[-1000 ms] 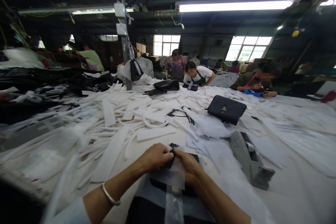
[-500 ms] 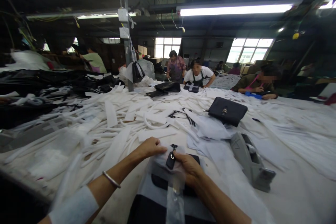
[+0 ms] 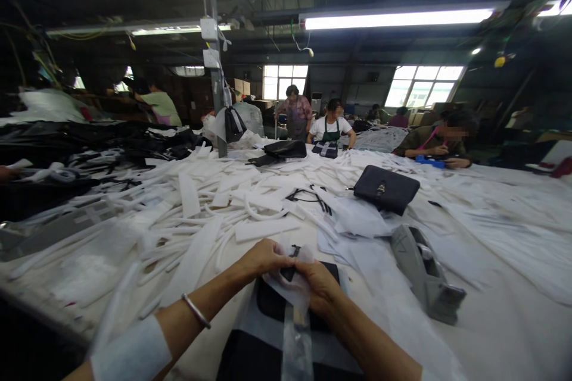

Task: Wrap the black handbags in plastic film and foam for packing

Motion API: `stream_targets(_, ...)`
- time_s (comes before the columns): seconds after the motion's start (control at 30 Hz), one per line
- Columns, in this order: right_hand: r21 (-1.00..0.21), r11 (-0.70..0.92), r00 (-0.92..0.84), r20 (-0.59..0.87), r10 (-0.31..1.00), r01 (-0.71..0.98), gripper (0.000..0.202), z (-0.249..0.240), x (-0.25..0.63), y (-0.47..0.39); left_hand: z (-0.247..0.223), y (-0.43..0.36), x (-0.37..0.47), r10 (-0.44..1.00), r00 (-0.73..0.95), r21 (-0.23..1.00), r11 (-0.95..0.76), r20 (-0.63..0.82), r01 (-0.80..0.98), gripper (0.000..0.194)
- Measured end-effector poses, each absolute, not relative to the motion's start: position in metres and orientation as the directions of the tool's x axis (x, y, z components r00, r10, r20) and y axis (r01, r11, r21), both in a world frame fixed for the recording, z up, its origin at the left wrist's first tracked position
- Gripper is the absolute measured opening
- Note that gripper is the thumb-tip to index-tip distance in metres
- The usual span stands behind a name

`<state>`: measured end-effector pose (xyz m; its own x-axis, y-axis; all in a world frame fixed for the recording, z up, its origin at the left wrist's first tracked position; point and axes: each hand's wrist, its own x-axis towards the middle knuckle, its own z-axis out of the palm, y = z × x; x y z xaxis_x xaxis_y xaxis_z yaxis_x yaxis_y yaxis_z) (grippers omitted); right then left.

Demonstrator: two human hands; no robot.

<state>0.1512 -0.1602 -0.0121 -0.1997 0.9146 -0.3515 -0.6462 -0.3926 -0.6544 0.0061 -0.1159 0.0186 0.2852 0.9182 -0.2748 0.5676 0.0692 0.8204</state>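
Note:
My left hand [image 3: 267, 257] is closed in a pinch on a piece of thin white tissue paper [image 3: 297, 296], at the edge of a small black tag [image 3: 288, 272]. From the other side my right hand [image 3: 318, 286] pinches the tag and the paper together, thumbs nearly touching. The paper folds over much of the tag, so its face is mostly hidden. Below the hands lies a black bag [image 3: 254, 345], with white wrapping across it and a clear strip [image 3: 297, 339] running down its middle.
A grey tape dispenser [image 3: 424, 274] stands to the right, with a dark flap bag [image 3: 386, 189] behind it. White foam strips [image 3: 214, 190] cover the table's left and middle. A metal post [image 3: 217, 77] rises from the table. Several people work beyond.
My left hand has moved right to meet the right one, and the paper now covers most of the tag. A co-worker in white across the table has straightened up.

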Motion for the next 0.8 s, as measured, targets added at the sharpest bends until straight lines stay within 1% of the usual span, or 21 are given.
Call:
stream_targets(0.1,-0.694,-0.381,-0.175,-0.351,0.920,-0.611,0.034,-0.011,0.150,-0.161,0.015,-0.114,0.010,0.927,0.260,0.844,0.098,-0.270,0.527,0.034)
stream_targets(0.27,-0.756,-0.358,-0.142,-0.338,0.930,-0.547,0.039,-0.009,0.148,-0.164,0.013,-0.113,0.009,0.891,0.317,0.885,0.168,-0.325,0.435,0.029)
stream_targets(0.5,-0.833,-0.366,-0.221,-0.298,0.929,-0.416,0.047,0.015,0.157,-0.172,0.010,-0.111,0.014,0.888,0.306,0.894,0.209,-0.343,0.395,0.013)
stream_targets(0.57,-0.890,-0.370,-0.225,-0.316,0.922,-0.268,0.051,0.024,0.172,-0.182,0.012,-0.111,0.015,0.888,0.305,0.894,0.211,-0.344,0.394,0.011)
stream_targets(0.63,-0.934,-0.358,-0.182,-0.348,0.920,-0.021,0.045,0.027,0.194,-0.198,0.013,-0.112,0.015,0.889,0.302,0.892,0.209,-0.344,0.402,0.011)
stream_targets(0.67,-0.929,-0.353,-0.152,-0.367,0.917,0.116,0.038,0.026,0.206,-0.207,0.014,-0.112,0.015,0.890,0.302,0.891,0.206,-0.343,0.404,0.012)
stream_targets(0.73,-0.868,-0.347,-0.109,-0.407,0.907,0.355,0.025,0.019,0.230,-0.229,0.015,-0.113,0.016,0.891,0.310,0.895,0.192,-0.331,0.403,0.013)
stream_targets(0.8,-0.785,-0.310,-0.095,-0.421,0.902,0.536,0.016,0.008,0.251,-0.249,0.015,-0.113,0.016,0.893,0.327,0.902,0.168,-0.310,0.398,0.013)
